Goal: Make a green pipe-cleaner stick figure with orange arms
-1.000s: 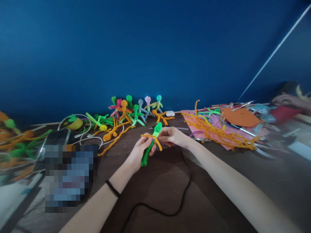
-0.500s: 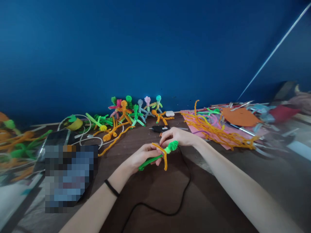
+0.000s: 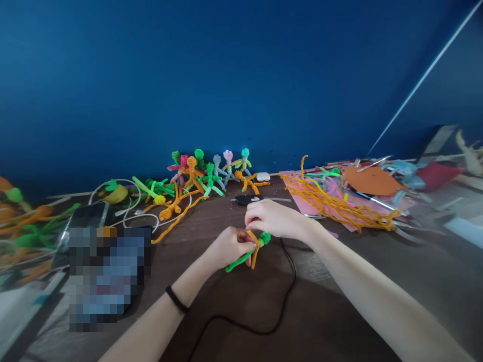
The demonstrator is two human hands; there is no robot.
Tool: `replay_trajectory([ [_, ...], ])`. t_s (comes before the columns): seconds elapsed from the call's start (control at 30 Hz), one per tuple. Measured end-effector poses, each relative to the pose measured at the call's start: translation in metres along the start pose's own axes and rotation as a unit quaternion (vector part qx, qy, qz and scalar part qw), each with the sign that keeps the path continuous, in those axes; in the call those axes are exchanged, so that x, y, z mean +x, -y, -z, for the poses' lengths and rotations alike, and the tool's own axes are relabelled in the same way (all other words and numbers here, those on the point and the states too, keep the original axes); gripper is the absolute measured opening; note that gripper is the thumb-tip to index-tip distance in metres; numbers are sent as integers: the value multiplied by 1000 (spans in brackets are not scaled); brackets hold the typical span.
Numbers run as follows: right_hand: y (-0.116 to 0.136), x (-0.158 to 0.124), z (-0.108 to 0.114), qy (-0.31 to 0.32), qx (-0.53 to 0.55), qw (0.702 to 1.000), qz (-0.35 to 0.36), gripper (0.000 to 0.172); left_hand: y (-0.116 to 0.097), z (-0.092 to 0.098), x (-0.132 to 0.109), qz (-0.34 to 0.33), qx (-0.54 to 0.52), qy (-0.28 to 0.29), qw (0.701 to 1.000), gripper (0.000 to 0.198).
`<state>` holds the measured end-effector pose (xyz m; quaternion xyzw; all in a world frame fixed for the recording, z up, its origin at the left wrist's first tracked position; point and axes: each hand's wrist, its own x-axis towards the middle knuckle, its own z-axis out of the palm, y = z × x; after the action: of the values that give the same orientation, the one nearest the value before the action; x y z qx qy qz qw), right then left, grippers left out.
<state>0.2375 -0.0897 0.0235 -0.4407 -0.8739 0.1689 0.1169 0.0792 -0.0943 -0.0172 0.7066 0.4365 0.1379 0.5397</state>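
Above the dark table, my left hand pinches a green pipe-cleaner figure by its body, its coiled head pointing up and right. An orange pipe cleaner lies across the figure below the head, one end hanging down. The fingers of my right hand are closed at the upper part of the orange strand, just above the green head; the exact pinch point is partly hidden. Green stems stick out under my left hand.
Several pipe-cleaner figures stand by the blue wall. A black glue gun trails a black cord. Orange pipe cleaners lie on pink sheets at right. A phone and white cable are left.
Both hands have drawn closer together over the figure, the left one shifting right. The orange strand is now bent more sharply, and the right hand covers part of the green head.
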Motion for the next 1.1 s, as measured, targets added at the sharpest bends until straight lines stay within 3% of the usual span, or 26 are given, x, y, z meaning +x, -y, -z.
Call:
replay_trajectory([
  [0.17,26,1,-8,-12,-129,991,32,19,5,-3,2,-18,34,-78,996,25],
  [0.33,41,0,-17,-42,-177,981,59,13,16,-1,8,-74,50,-210,974,22],
  [0.43,39,-1,-18,-75,-115,990,28,13,19,3,10,-110,-5,-239,965,19],
  [0.63,24,1,-13,-128,67,986,-77,12,15,11,11,-55,-169,-267,947,12],
  [0.8,18,3,-15,-151,138,973,-107,11,14,10,12,-78,-261,-300,914,12],
  [1.1,12,7,-26,-108,306,939,-111,11,17,18,16,-119,-377,-300,868,17],
])
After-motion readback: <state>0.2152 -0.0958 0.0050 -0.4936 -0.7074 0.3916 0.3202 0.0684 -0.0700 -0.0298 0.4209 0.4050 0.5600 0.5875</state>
